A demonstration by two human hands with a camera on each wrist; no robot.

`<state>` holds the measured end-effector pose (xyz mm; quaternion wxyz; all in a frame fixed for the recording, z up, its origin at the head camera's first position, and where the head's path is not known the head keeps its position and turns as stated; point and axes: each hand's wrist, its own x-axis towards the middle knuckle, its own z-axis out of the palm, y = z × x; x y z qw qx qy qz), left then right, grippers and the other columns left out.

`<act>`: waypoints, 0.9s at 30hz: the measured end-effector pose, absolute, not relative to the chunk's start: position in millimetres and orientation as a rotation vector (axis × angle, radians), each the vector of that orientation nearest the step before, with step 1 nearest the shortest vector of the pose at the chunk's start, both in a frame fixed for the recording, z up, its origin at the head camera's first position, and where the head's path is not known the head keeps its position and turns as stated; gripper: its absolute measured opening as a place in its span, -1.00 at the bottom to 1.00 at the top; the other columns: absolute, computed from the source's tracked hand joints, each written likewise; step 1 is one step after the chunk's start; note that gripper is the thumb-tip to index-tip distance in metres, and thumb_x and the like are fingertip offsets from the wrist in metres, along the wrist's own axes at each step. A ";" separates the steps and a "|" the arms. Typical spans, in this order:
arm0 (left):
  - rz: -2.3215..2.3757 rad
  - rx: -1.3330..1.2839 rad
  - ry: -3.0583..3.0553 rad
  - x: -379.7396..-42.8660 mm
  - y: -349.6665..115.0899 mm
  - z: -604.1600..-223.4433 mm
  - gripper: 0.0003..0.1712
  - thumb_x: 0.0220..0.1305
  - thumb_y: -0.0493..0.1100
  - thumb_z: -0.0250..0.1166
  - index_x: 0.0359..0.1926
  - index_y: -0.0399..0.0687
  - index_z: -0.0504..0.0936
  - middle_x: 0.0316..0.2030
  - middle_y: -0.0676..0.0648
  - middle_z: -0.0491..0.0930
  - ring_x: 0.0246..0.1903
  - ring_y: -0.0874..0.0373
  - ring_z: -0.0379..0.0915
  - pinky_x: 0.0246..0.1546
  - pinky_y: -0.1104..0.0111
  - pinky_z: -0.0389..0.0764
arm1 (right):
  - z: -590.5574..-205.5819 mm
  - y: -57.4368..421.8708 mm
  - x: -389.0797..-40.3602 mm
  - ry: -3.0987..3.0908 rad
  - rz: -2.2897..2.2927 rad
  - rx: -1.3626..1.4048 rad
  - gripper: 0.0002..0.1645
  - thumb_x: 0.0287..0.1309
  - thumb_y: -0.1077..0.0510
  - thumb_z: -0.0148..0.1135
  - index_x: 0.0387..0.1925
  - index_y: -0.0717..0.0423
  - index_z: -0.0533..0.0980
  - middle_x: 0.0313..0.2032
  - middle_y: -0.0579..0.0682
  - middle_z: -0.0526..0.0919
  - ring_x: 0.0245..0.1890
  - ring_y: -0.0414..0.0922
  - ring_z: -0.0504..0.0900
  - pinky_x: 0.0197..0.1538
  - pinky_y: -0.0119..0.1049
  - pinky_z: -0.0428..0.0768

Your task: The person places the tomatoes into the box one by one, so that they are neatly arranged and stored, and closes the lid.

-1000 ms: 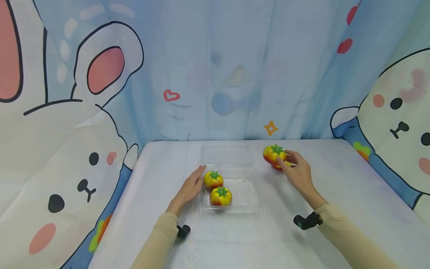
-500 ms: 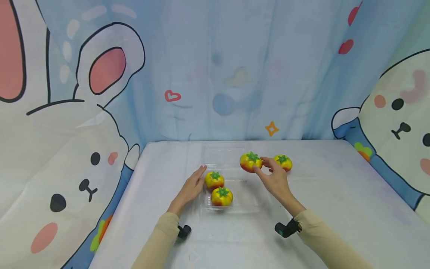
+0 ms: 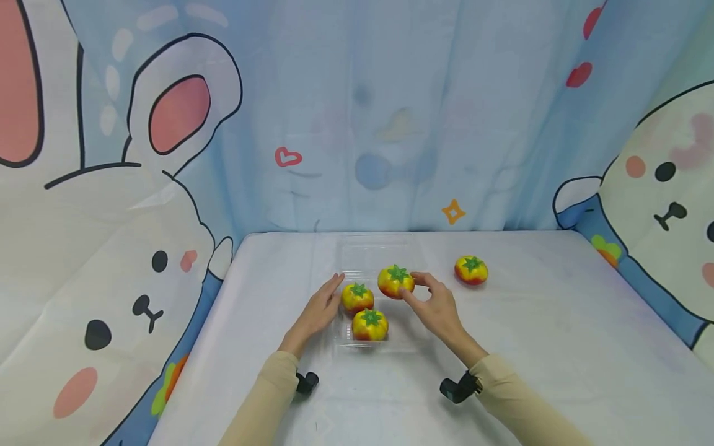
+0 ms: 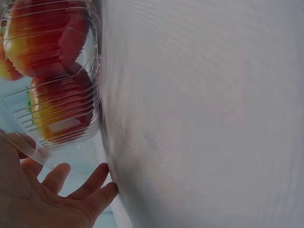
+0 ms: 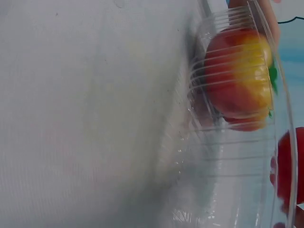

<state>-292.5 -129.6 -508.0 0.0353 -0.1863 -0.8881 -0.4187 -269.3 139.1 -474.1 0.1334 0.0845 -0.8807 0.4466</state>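
Thumb and fingers of my right hand [image 3: 439, 310] pinch a yellow-red toy fruit [image 3: 395, 282] with a green star-shaped leaf top. The hand holds it over the back of a clear plastic clamshell box [image 3: 409, 344]. Inside the box's left part sit two matching fruits, the rear one [image 3: 357, 300] and the front one [image 3: 369, 326]. My left hand [image 3: 317, 311] rests along the box's left side, fingers extended. In the left wrist view, those fingers [image 4: 97, 183] are spread by the ribbed wall. At the edge of the right wrist view, the held fruit [image 5: 292, 166] shows only partly.
Another such fruit [image 3: 471, 271] lies on the white tabletop [image 3: 535, 322], right of the box. The box's clear lid [image 3: 370, 251] lies folded back behind it. A blue cartoon-printed curtain [image 3: 385, 124] hangs along the table's back edge.
My right hand has lifted the fruit from beside another at the right and carried it left over the box. The left hand has stayed at the box's side.
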 end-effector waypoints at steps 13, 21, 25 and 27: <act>-1.294 -0.593 -2.704 -293.1 -129.1 -509.4 -0.44 0.51 -0.22 -0.10 0.48 -0.17 0.22 0.45 -0.30 0.14 0.43 -0.17 0.07 0.42 -0.01 0.12 | -487.2 128.1 -266.8 -2.565 1.299 0.298 -0.46 0.15 0.00 0.41 0.09 0.18 0.53 -0.02 0.14 0.67 -0.06 0.10 0.64 0.00 0.02 0.63; -1.297 -0.597 -2.689 -291.5 -129.7 -507.8 -0.44 0.50 -0.24 -0.10 0.47 -0.20 0.22 0.45 -0.31 0.14 0.44 -0.15 0.07 0.42 0.02 0.12 | -487.4 127.5 -266.2 -2.600 1.310 0.280 -0.47 0.13 0.00 0.43 0.06 0.19 0.53 -0.03 0.20 0.68 -0.24 0.01 0.68 -0.21 -0.20 0.71; -1.299 -0.595 -2.696 -291.8 -130.1 -507.3 -0.43 0.50 -0.23 -0.10 0.48 -0.20 0.21 0.45 -0.31 0.14 0.44 -0.16 0.07 0.42 0.01 0.12 | -486.1 128.4 -264.9 -2.620 1.283 0.284 -0.48 0.11 0.01 0.44 0.03 0.20 0.53 -0.03 0.19 0.68 -0.26 0.00 0.69 -0.22 -0.21 0.71; -1.295 -0.590 -2.703 -292.2 -130.4 -507.2 -0.43 0.51 -0.22 -0.10 0.48 -0.18 0.21 0.46 -0.30 0.13 0.44 -0.15 0.07 0.42 0.01 0.12 | -485.9 129.0 -264.5 -2.624 1.252 0.285 -0.48 0.10 0.01 0.45 0.02 0.19 0.54 -0.05 0.18 0.69 -0.26 0.00 0.69 -0.21 -0.19 0.70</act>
